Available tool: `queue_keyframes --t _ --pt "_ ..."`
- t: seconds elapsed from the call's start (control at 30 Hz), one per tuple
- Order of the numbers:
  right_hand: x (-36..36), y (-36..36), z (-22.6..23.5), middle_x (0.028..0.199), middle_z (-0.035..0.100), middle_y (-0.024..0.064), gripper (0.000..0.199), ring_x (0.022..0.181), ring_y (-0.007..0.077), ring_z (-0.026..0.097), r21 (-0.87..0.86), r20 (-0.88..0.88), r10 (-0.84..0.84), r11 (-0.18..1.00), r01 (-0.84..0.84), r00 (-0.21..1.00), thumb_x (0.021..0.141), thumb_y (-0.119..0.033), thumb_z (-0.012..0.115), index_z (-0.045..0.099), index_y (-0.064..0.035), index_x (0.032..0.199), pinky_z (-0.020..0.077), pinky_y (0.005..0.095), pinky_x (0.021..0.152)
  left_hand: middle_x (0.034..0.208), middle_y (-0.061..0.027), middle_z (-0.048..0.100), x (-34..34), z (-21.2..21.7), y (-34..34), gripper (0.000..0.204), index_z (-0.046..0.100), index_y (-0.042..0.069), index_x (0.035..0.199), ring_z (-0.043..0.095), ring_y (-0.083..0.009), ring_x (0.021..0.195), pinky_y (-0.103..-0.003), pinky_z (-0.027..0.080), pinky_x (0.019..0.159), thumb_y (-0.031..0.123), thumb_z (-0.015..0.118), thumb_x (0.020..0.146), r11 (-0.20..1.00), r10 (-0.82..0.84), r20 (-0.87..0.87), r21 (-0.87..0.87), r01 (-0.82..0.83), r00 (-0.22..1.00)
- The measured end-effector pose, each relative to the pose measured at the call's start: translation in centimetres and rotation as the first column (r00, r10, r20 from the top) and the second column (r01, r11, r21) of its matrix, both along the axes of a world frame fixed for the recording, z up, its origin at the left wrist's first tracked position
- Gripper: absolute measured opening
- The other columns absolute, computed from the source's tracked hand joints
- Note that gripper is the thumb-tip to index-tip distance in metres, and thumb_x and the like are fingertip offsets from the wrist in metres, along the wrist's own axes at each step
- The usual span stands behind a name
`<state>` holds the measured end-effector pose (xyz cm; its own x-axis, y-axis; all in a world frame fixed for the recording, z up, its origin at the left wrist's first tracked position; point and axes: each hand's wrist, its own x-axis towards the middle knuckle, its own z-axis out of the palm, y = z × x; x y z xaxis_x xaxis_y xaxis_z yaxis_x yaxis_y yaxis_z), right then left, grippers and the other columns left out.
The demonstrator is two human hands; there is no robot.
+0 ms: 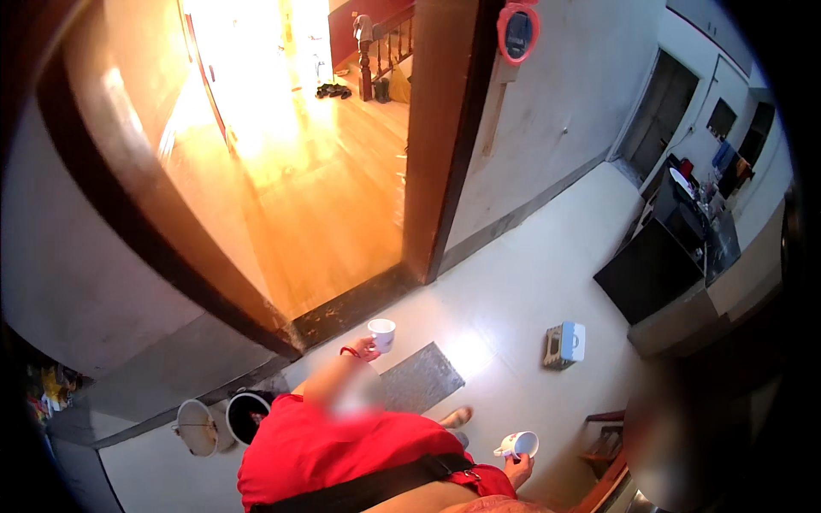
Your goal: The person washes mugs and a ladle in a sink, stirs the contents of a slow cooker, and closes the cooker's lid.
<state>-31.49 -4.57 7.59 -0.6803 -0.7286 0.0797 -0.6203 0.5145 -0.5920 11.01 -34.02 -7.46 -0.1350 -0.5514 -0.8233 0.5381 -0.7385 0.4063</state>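
A white mug (382, 336) is held out in my left hand (365, 347), its fingers closed round the near left side; a red band circles that wrist. Lower and to the right, my right hand (518, 469) grips a second white mug (513, 445) from below. This one is tilted, its mouth facing right and its handle pointing left, and it bears a small coloured print. The two mugs are well apart. Red clothing covers my upper arms and body, and a dark strap crosses it.
A wooden doorway with a dark threshold (355, 299) leads to a brightly lit wooden floor. A grey mat (425, 376) and a blue-topped step stool (564, 345) are on the pale floor. Two buckets (197, 427) stand lower left, a dark counter (652, 269) far right, wooden furniture (605, 453) lower right.
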Motion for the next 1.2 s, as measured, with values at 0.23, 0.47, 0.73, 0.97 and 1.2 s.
queue_keyframes --t 0.23,0.47,0.73,0.97,1.2 --pt "-13.5 -16.7 -4.2 0.079 0.050 0.0140 0.024 0.071 0.0314 0.052 0.023 -0.149 0.163 0.987 -0.161 0.975 0.057 -0.011 0.070 0.053 -0.0030 0.073 0.0437 0.0397 0.061 0.120 -0.0062 0.036 -14.4 0.2 -12.5 0.032 0.035 0.008 0.115 0.038 -0.0288 0.106 -0.046 0.037 0.082 0.018 0.040 0.085 0.987 0.147 -0.015 0.071 -0.146 0.989" --pt "-23.4 -40.2 0.7 0.083 0.050 0.0136 0.022 0.072 0.0303 0.053 -0.050 -0.034 0.415 0.908 -0.416 0.909 0.064 -0.020 0.068 0.054 -0.0057 0.073 0.0441 0.0380 0.060 0.097 -0.0042 0.042 -15.6 0.6 -17.6 0.021 0.040 0.010 0.095 0.044 -0.0259 0.088 -0.043 0.038 0.072 0.027 0.043 0.083 0.988 0.150 0.009 -0.031 -0.150 0.989" --pt "-34.9 -62.1 0.5 0.089 0.050 0.0124 0.024 0.073 0.0301 0.055 -0.031 -0.001 0.339 0.940 -0.339 0.941 0.064 -0.018 0.068 0.053 -0.0069 0.078 0.0455 0.0376 0.062 0.090 -0.0065 0.047 -20.0 -12.3 -33.6 0.018 0.047 0.012 0.090 0.046 -0.0299 0.088 -0.046 0.041 0.066 0.027 0.042 0.082 0.871 -0.007 0.416 0.450 -0.199 0.909" --pt "-46.1 -73.4 3.1 0.084 0.051 0.0124 0.027 0.069 0.0285 0.055 0.049 -0.144 0.195 0.981 -0.190 0.970 0.062 -0.018 0.070 0.050 -0.0073 0.078 0.0459 0.0371 0.059 0.080 -0.0036 0.050 -36.0 -13.9 -58.7 0.019 0.049 0.012 0.089 0.051 -0.0243 0.073 -0.043 0.044 0.057 0.029 0.044 0.083 0.900 -0.415 0.316 0.277 0.336 0.853" --pt "-57.9 -82.6 3.5 0.082 0.052 0.0115 0.025 0.063 0.0236 0.056 0.087 -0.140 -0.039 0.995 0.051 0.989 0.064 -0.017 0.069 0.051 -0.0060 0.077 0.0468 0.0346 0.056 0.080 -0.0184 0.051 -64.4 2.8 -86.1 0.029 0.038 0.007 0.076 0.054 -0.0303 0.069 -0.041 0.050 0.063 0.033 0.045 0.085 0.933 -0.358 -0.101 -0.025 0.358 0.928"
